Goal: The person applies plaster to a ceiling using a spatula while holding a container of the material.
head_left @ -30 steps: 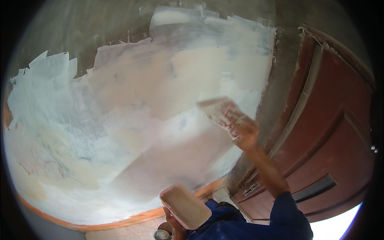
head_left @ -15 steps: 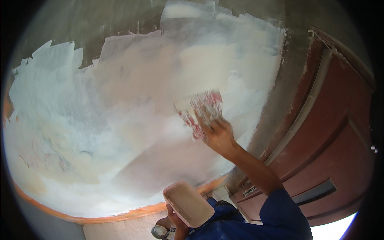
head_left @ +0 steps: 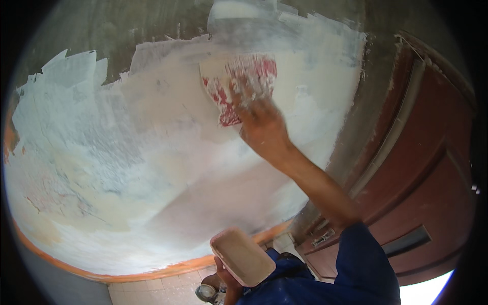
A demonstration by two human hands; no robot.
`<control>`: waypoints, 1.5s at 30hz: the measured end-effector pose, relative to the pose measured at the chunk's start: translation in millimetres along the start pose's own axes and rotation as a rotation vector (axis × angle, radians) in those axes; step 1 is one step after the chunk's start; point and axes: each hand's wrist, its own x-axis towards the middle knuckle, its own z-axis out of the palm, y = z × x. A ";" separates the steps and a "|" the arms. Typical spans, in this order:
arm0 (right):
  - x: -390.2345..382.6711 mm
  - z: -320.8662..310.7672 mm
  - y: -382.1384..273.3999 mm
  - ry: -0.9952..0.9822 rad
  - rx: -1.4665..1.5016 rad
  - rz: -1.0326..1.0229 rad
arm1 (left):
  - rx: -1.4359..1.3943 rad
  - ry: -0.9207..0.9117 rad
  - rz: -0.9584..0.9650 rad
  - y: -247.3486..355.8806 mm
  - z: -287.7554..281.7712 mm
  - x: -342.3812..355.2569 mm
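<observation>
My right hand is closed on a wide red putty spreader, smeared with pale putty. The spreader's blade lies against the upper middle of a wall coated in patchy white, cream and pinkish putty. Pale putty also coats my fingers. Low in the picture, my left hand grips the side of a shallow rectangular tray with rounded corners. The tray is tilted, and a pale film covers its inside. Part of my left hand is hidden behind it.
Bare grey plaster borders the putty above. To the right stands a dark red door with a handle. An orange strip runs along the wall's foot, above pale floor tiles.
My right hand has slid the spreader up the wall and slightly left. My left hand and the tray stay nearly in place.
</observation>
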 end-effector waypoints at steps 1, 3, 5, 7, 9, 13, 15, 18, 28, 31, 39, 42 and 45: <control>-6.5 3.8 0.8 0.011 0.004 0.002 | -0.018 0.018 0.018 -2.0 2.8 -0.4; -26.5 10.6 -9.2 0.024 0.039 -0.003 | -0.049 0.039 0.040 0.2 8.3 -2.7; -52.3 12.4 -14.6 -0.093 0.111 0.012 | -0.065 0.042 0.013 4.8 13.9 -5.3; -89.9 11.7 -21.8 -0.185 0.158 0.017 | -0.026 0.027 0.016 8.1 3.1 -4.4; -135.3 7.6 -26.6 -0.259 0.161 -0.007 | -0.004 0.019 0.003 7.3 5.9 -1.2; -152.6 -28.0 -40.6 -0.237 0.342 0.021 | 0.029 0.005 0.011 9.6 16.5 -2.7; -138.1 -47.3 -29.6 -0.233 0.761 0.276 | 0.034 -0.018 -0.001 7.9 16.9 -2.2; -61.4 -64.5 0.9 0.025 0.281 0.133 | 0.007 0.007 -0.007 13.0 10.0 -8.0; -101.1 23.0 29.5 0.006 0.097 0.068 | -0.058 0.026 0.055 3.1 -2.0 -0.6; -186.5 20.7 6.1 -0.169 0.090 0.090 | -0.036 0.028 0.029 3.9 -4.8 -3.5; -112.0 -53.8 27.8 0.126 0.029 0.036 | 0.021 -0.033 0.044 9.1 11.0 -9.2; -42.2 -52.8 41.2 0.270 -0.024 0.089 | -0.005 -0.061 -0.002 3.7 11.9 -4.4; -24.2 -18.6 35.5 0.139 0.045 0.051 | -0.028 -0.075 -0.009 1.2 4.9 3.3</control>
